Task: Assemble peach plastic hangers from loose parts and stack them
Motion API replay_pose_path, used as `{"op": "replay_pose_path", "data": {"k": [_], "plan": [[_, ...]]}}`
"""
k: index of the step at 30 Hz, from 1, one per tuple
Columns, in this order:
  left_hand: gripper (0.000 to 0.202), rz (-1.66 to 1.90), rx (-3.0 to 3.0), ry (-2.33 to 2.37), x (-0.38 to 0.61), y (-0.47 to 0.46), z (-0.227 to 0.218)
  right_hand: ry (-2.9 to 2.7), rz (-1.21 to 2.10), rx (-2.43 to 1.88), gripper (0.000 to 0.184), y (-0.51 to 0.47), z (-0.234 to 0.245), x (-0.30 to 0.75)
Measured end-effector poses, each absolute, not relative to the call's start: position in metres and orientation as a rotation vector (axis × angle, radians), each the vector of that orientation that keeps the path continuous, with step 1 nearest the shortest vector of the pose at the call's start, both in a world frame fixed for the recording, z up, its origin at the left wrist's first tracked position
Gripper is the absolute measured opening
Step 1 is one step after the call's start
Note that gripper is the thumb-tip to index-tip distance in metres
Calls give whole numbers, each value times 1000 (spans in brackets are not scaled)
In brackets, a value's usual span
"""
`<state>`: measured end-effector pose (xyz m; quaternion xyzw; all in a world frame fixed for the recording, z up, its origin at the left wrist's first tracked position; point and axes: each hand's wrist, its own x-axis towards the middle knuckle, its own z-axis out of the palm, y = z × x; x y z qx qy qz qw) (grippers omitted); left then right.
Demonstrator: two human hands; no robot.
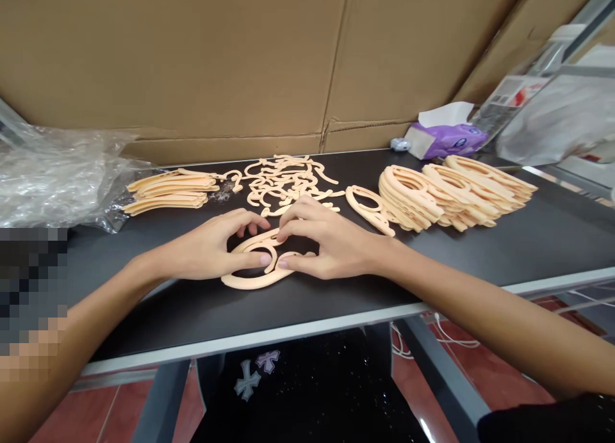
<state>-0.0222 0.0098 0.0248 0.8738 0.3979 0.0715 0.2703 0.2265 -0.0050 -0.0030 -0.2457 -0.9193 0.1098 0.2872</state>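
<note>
On the black table in front of me lies an oval assembly of beige curved pieces (247,281), with a rounded outer band and a curl inside it. My left hand (211,246) spans its left side, thumb on the inner curl and fingers bent over the far edge. From the right, my right hand (329,238) grips the assembly, thumb at the near side and fingertips on the far side. Both thumb tips are close together at the middle. Part of the assembly is hidden under my right hand.
Behind my hands is a loose heap of small curved beige pieces (283,180). Long beige strips (173,190) are stacked left, near clear plastic wrap (62,174). Stacked oval beige pieces (413,200) stand right, with a purple tissue pack (451,137) behind. Cardboard (192,59) backs the table.
</note>
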Motion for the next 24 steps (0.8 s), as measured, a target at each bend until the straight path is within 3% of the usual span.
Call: {"op": "replay_pose_path", "data": {"k": [8, 14, 24], "plan": [[46, 198, 2367, 1080, -16, 6, 26, -2446, 342, -596, 29, -10, -4, 223], [46, 136, 2301, 1097, -20, 8, 30, -2444, 293, -795, 11, -1, -3, 229], [54, 115, 2220, 1081, -26, 12, 33, -2428, 168, -1004, 33, 8, -14, 232]]}}
